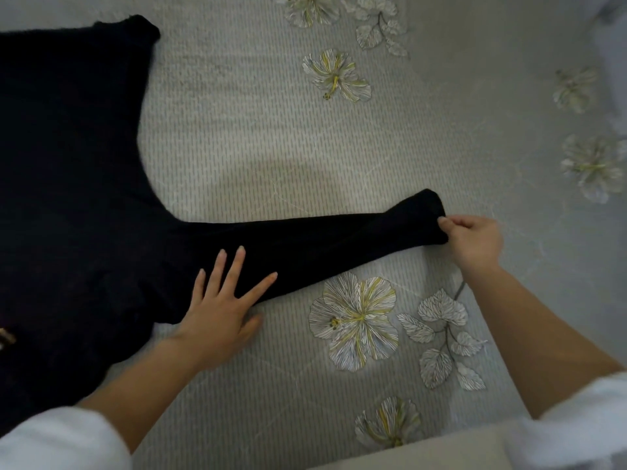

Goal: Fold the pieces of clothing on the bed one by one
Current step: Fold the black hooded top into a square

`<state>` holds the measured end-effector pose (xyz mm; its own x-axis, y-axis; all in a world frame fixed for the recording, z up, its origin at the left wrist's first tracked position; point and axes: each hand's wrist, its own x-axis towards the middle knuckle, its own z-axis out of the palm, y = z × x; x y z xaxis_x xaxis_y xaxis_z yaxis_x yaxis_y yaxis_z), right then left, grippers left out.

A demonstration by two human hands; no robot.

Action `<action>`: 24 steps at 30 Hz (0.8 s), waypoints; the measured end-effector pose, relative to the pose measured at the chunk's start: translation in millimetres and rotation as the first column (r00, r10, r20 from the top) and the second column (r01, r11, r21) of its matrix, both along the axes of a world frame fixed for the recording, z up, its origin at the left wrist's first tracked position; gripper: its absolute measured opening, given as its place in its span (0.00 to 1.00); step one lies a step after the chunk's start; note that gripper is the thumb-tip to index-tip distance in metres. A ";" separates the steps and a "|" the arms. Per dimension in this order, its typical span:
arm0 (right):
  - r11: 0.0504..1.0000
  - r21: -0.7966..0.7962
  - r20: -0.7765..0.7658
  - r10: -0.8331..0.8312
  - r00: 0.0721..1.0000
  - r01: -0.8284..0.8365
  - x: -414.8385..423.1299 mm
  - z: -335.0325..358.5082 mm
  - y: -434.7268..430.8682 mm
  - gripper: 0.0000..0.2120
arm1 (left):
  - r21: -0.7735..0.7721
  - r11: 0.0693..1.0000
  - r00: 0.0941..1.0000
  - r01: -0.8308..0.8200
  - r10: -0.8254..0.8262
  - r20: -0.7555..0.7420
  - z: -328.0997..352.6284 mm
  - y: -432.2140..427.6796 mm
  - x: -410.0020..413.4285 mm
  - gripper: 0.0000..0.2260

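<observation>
A black knitted sweater [68, 157] lies spread flat on the bed, filling the left half of the view. One long sleeve [332, 239] stretches out to the right across the bedspread. My left hand [220, 300] lies flat with straight, spread fingers on the sleeve where it joins the body. My right hand [471, 239] pinches the cuff at the sleeve's far end. The sweater's left part runs out of the frame.
The bedspread [258, 137] is pale grey, ribbed, printed with white and yellow flowers [353, 320]. A small striped tag or object [5, 337] shows at the left edge on the sweater. A pale edge, perhaps the bed's side, crosses the bottom right [424, 452].
</observation>
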<state>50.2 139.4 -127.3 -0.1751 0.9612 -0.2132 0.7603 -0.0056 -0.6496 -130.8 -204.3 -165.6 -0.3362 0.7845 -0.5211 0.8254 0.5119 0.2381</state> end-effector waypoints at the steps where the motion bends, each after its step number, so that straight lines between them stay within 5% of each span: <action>1: 1.000 0.019 0.004 0.001 1.000 -0.001 3.3 3.4 -1.2 0.06 | -0.005 1.000 1.000 0.000 0.000 0.008 0.5 0.6 0.5 0.30; 10: 0.986 -0.094 0.133 0.151 0.980 -0.139 13.1 -1.3 -9.1 0.16 | 0.010 0.999 0.998 -0.047 0.047 -0.038 2.0 2.6 9.5 0.32; 13: 0.993 0.006 0.172 0.113 0.979 -0.116 6.8 -9.7 -16.1 0.07 | 0.013 0.999 0.998 -0.052 0.052 -0.046 0.3 4.0 11.4 0.31; 18: 0.998 0.057 -0.034 -0.018 0.999 0.020 5.3 0.5 -15.9 0.05 | 0.026 0.997 0.997 -0.067 0.067 -0.029 1.5 3.0 10.9 0.32; 21: 0.979 -0.116 -0.215 -0.189 0.958 0.167 22.1 9.4 -10.9 0.11 | 0.025 0.997 0.996 -0.073 0.074 -0.045 1.5 2.7 12.0 0.32; 24: 0.944 -0.269 -0.011 -0.201 0.980 0.191 45.6 2.9 -15.8 0.07 | 0.047 0.997 0.995 -0.063 0.067 -0.069 0.0 2.0 15.0 0.31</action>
<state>95.7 123.5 -124.4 -0.0017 0.8869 -0.4620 0.7020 -0.3280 -0.6321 -115.8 -202.3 -165.7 -0.4216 0.7820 -0.4591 0.8062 0.5550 0.2049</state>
